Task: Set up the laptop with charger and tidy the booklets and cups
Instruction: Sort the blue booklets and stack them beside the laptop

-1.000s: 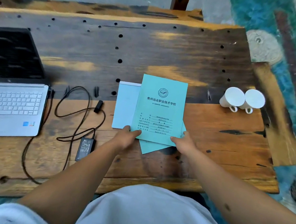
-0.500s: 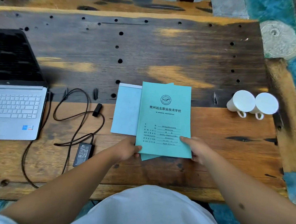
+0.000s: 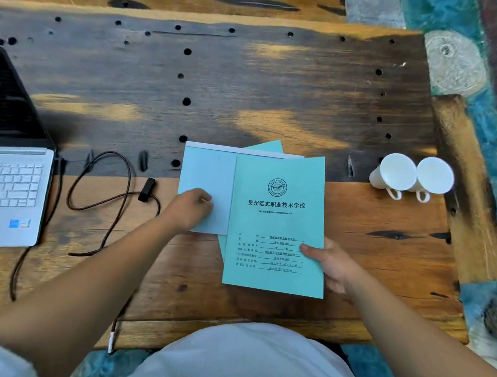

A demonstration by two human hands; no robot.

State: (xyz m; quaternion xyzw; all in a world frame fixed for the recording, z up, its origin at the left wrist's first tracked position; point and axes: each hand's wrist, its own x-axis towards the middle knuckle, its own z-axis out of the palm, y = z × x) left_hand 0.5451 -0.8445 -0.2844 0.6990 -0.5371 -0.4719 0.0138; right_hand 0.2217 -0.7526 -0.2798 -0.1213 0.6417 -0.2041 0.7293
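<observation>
I see a rough wooden table [image 3: 248,85], its planks scorched dark at twelve o'clock and worn orange toward six, pitted with round holes. At the centre lies a teal booklet [image 3: 277,225], flat, matte, rectangular, with a round crest and printed lines. My right hand [image 3: 331,264] grips its lower right corner, thumb curled on top of the cover, fingers hidden beneath. A pale blue booklet [image 3: 205,179] sits just beside it at nine o'clock, partly tucked under the teal cover; my left hand [image 3: 191,211] rests on its lower part, fingers bent, though I cannot tell whether they pinch the paper. A third teal sheet [image 3: 269,145] peeks out behind both.

At three o'clock two smooth white cups [image 3: 413,174] lie on their sides, touching each other, near the table's right edge. At nine o'clock the silver laptop [image 3: 8,192] stands open, with the dark braided charger cable [image 3: 100,184] looping between it and the booklets. Bare wood stretches at twelve o'clock, and between booklets and cups.
</observation>
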